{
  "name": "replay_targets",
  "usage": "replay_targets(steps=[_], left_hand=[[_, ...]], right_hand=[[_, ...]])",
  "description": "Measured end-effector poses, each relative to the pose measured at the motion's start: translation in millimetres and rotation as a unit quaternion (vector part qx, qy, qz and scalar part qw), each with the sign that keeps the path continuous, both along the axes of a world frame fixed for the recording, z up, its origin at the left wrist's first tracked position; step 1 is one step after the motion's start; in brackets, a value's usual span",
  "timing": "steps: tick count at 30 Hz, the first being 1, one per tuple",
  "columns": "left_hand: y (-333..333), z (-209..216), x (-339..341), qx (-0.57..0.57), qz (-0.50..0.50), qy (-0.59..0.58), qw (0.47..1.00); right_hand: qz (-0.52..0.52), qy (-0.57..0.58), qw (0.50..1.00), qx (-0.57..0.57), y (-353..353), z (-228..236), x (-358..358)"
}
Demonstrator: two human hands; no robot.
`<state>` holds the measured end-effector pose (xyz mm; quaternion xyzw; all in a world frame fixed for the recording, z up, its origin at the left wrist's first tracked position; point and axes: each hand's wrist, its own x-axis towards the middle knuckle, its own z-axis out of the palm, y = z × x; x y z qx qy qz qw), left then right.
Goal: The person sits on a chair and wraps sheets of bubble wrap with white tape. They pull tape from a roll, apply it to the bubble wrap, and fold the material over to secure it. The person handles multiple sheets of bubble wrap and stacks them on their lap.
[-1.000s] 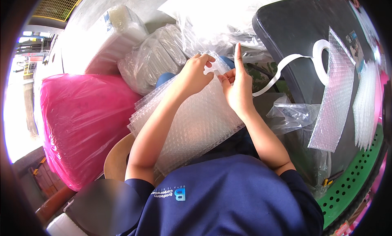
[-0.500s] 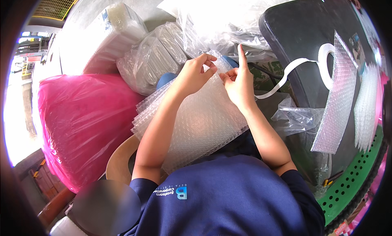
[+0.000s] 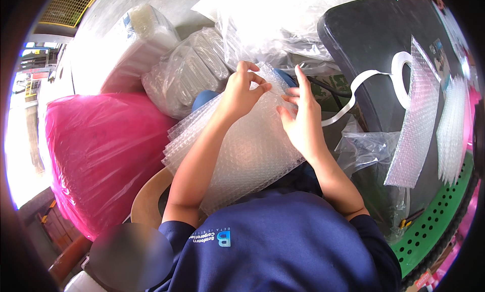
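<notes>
Several layered sheets of clear bubble wrap (image 3: 242, 155) lie across my lap, their edges fanned out at the left. Over their far edge, my left hand (image 3: 242, 94) has its fingers curled, with the thumb and fingertips pinched together. Whatever is in that pinch is too small to make out. Just to the right, my right hand (image 3: 305, 117) is open above the bubble wrap, fingers apart and index finger pointing away from me. A roll of white tape (image 3: 402, 79) stands on the black surface, its loose end (image 3: 348, 109) hanging toward my right hand.
A narrow bubble wrap piece (image 3: 415, 125) and stacked bubble wrap (image 3: 451, 135) lie on the black table (image 3: 364, 29) at right. A pink plastic-wrapped bundle (image 3: 103, 155) sits left, bagged stacks (image 3: 189, 72) beyond. A green perforated edge (image 3: 434, 216) borders the right.
My right hand has opened out of a pinch with raised index finger and drawn slightly back to the right. My left hand stays almost in place, its fingertips still together.
</notes>
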<state>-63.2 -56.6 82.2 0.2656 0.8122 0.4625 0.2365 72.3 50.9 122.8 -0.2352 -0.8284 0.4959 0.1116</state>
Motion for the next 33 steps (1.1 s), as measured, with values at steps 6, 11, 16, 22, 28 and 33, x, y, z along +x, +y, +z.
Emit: replay_targets(steps=[6, 11, 16, 22, 28, 33], left_hand=[[-2.8, 6.0, -3.9, 0.0, 0.011, -0.065, 0.998], [-0.1, 4.1, -7.5, -0.024, 0.013, -0.104, 0.994], [0.9, 1.5, -10.6, -0.048, 0.011, -0.116, 0.992], [2.8, 0.1, -11.2, -0.056, 0.005, -0.131, 0.99], [1.3, -6.3, -12.0, -0.047, 0.011, -0.125, 0.991], [3.2, 1.1, -12.3, -0.045, 0.018, -0.161, 0.986]], right_hand=[[0.054, -0.026, 0.988, 0.146, 8.9, 6.5, 35.3], [0.036, -0.134, 0.976, 0.167, 11.0, 27.5, 58.7], [0.047, -0.077, 0.97, 0.228, 9.5, 41.4, 71.4], [0.017, -0.006, 0.963, 0.268, 6.3, 47.5, 69.5], [0.038, 0.024, 0.947, 0.318, 7.7, 55.3, 65.6], [0.075, -0.01, 0.927, 0.366, 2.2, 52.2, 75.4]])
